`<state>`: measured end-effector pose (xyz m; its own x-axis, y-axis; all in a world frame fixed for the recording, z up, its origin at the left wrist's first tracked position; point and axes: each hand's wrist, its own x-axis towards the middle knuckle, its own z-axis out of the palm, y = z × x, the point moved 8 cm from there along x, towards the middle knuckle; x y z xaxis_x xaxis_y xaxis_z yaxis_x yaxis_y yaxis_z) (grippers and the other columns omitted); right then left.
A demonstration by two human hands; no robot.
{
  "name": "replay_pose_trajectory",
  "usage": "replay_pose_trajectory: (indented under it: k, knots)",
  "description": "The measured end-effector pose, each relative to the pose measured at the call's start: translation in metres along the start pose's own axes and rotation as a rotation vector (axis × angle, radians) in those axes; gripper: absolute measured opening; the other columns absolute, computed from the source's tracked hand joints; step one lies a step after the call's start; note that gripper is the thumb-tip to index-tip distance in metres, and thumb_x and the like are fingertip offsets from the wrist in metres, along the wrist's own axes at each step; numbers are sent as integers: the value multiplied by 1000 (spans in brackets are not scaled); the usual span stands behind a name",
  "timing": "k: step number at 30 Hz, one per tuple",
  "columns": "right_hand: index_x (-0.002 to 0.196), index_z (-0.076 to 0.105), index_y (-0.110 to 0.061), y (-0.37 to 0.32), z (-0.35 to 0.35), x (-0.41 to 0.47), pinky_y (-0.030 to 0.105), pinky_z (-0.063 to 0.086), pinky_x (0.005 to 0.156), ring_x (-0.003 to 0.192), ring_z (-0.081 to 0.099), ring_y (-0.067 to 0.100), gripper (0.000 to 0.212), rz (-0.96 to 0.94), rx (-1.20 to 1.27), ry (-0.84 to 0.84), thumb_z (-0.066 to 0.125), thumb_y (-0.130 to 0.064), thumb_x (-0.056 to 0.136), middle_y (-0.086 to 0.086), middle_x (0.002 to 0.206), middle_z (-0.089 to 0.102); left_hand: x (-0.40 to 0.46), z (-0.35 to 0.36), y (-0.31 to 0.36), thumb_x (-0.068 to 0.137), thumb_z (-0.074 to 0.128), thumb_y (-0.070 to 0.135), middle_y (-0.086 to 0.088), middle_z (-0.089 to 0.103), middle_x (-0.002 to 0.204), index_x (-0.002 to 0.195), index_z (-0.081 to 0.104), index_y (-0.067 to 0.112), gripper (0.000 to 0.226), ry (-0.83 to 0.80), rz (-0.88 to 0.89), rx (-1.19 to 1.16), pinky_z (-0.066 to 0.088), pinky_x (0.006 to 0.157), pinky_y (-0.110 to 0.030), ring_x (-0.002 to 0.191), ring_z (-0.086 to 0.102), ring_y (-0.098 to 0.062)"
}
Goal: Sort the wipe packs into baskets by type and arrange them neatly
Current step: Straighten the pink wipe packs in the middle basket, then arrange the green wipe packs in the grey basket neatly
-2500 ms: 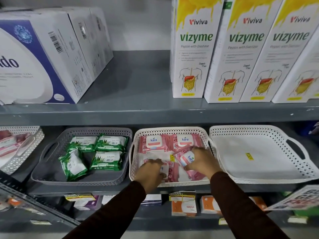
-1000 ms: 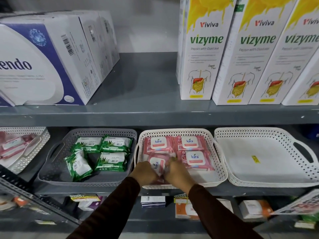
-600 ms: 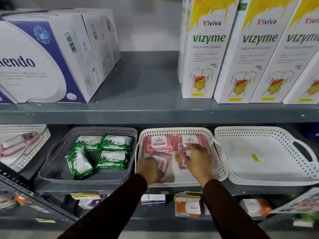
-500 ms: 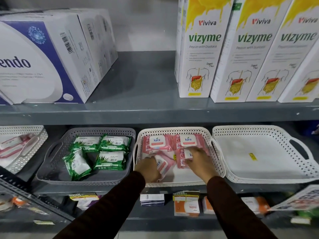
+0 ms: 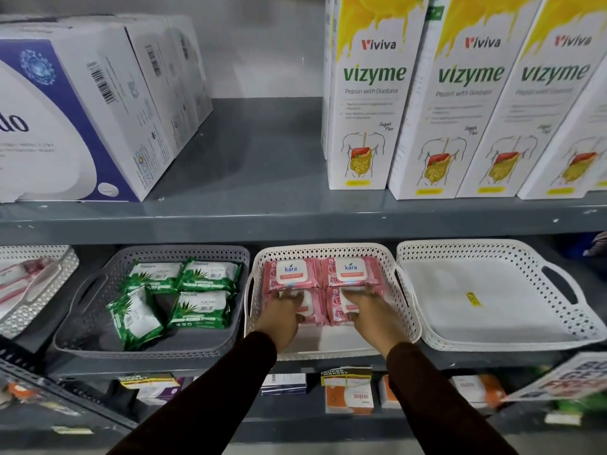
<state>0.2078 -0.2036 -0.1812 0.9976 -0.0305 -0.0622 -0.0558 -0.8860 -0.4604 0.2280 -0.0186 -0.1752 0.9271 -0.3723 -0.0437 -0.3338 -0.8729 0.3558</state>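
Head view, left hand (image 5: 285, 315) and right hand (image 5: 367, 311) covering front pink packs' (image 5: 315, 308) labels

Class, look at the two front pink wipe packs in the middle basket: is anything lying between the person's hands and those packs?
Nothing visible does. The left hand rests directly on the front left pink pack and the right hand on the front right pink pack, both inside the white basket.

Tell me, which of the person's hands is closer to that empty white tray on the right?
The right hand. It rests on a pink pack in the middle white basket, beside the empty tray; the left hand lies farther left in that basket.
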Motion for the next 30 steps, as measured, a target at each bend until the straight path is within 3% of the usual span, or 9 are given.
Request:
replay_pose_trajectory:
  k: [4, 8, 12, 15, 18, 21, 23, 25, 30]
  knots:
    - [144, 44, -38, -2, 5, -2, 42, 47, 106, 138, 42, 27, 66, 16, -13, -7, 56, -1, 91, 12, 156, 34, 9, 6, -3, 95, 53, 6, -12, 38, 151, 144, 39, 15, 52, 13, 6, 20, 39, 108, -38, 128, 46, -30]
    - [144, 45, -40, 0, 3, -3, 50, 37, 112, 141, 36, 32, 60, 98, -29, -53, 54, -10, 93, 12, 160, 25, 6, -1, -8, 94, 59, 8, -9, 46, 147, 140, 48, 11, 48, -13, 20, -118, 37, 106, -28, 130, 46, -27]
    - [143, 47, -37, -8, 0, 3, 60, 21, 116, 145, 29, 34, 51, 211, -89, -66, 53, -25, 94, 9, 158, 33, -27, -49, -39, 88, 59, 8, -6, 65, 128, 127, 63, 16, 40, 205, 48, -266, 44, 99, -23, 113, 61, -19]
    - [131, 61, -22, -65, -5, 1, 47, 48, 101, 119, 58, 38, 37, 81, 53, 157, 54, -24, 94, 16, 133, 62, -75, -98, -104, 82, 53, 8, -7, 74, 108, 113, 72, 15, 37, 413, -57, -259, 48, 85, -20, 94, 69, -21]
    - [115, 72, -10, -163, 12, -12, 25, 48, 87, 101, 69, 30, 31, -177, 248, 184, 61, 1, 87, 12, 115, 73, -115, -127, -196, 79, 60, -2, -12, 76, 94, 100, 76, 13, 30, 460, -300, -173, 51, 75, -29, 85, 71, -28]
    - [116, 72, -13, -245, 48, -17, 25, 50, 84, 98, 69, 23, 31, -321, 285, 66, 60, -2, 89, 7, 114, 74, -142, -142, -253, 73, 68, -9, -16, 75, 87, 84, 76, 8, 22, 438, -441, -108, 50, 69, -33, 82, 71, -33]
    - [126, 66, -12, -272, 80, -9, 31, 50, 88, 104, 68, 26, 35, -299, 182, -37, 58, -7, 92, 9, 122, 71, -142, -138, -252, 74, 64, -9, -15, 75, 89, 86, 76, 8, 23, 384, -350, -116, 50, 71, -33, 83, 70, -32]
    - [129, 60, -7, -281, 104, 1, 35, 50, 92, 110, 65, 31, 37, -211, 92, -118, 54, -7, 93, 15, 125, 68, -131, -127, -231, 81, 60, 2, -14, 75, 100, 103, 75, 12, 28, 280, -206, -141, 51, 80, -33, 91, 69, -31]
    - [115, 69, -13, -287, 130, 17, 38, 54, 84, 101, 69, 32, 44, -153, -60, -121, 49, 7, 82, 15, 111, 72, -89, -95, -212, 78, 50, 4, -15, 71, 104, 112, 64, 18, 39, 6, -86, 7, 53, 83, -42, 97, 65, -35]
